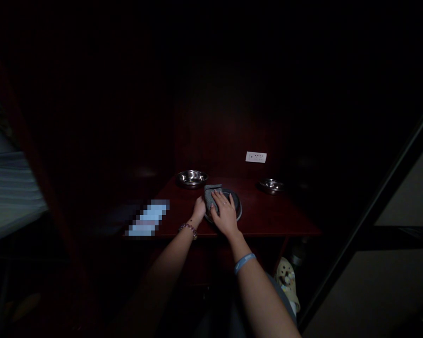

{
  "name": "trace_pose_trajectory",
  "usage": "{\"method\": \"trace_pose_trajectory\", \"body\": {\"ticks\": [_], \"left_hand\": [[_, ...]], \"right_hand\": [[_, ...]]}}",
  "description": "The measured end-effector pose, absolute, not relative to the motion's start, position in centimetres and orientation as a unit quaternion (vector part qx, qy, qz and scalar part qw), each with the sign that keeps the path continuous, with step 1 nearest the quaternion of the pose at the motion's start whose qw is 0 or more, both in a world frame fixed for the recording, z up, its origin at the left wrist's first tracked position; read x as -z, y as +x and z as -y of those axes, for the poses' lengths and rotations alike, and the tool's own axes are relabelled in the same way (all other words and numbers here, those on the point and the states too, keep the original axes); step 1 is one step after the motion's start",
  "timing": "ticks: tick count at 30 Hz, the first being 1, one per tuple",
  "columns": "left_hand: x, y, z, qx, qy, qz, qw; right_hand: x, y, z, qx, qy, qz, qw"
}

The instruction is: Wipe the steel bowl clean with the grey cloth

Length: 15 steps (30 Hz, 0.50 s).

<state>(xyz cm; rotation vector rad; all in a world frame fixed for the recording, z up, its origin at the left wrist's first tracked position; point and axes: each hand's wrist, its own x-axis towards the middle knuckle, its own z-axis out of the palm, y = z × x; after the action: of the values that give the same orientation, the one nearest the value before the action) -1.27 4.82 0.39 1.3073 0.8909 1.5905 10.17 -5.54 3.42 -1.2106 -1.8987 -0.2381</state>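
A metal bowl [238,203] rests near the front of the dark red desk, apparently bottom up, its rim low around it. Over its left part lies a folded grey cloth [210,195]. My right hand [224,212] presses flat on the cloth and bowl, fingers spread. At the bowl's left side, my left hand [199,209] is closed at the edge; its fingertips are hidden behind the cloth and rim. Two more shiny metal bowls stand farther back, right side up: one steel bowl [192,179] at left, another steel bowl [271,186] at right.
The dark red desk [268,216] sits between dark side panels. A white socket plate [256,157] is on the back wall. A blurred-out bright phone-like rectangle [148,218] is at the desk's left. Below right is a cream clog [286,279] on a foot.
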Motion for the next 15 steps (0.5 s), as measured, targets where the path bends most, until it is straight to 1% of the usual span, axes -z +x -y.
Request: {"method": "trace_pose_trajectory", "body": {"ticks": [6,15], "left_hand": [[0.3,-1.4,-5.6,-0.635,0.533,-0.374,0.416],[1.7,-1.1,-7.0,-0.651,0.537,-0.382,0.376]], "right_hand": [[-3.3,10.6,5.3,0.102,-0.498,0.744,0.434],[-2.8,11.2,4.5,0.111,-0.586,0.655,0.465]]}}
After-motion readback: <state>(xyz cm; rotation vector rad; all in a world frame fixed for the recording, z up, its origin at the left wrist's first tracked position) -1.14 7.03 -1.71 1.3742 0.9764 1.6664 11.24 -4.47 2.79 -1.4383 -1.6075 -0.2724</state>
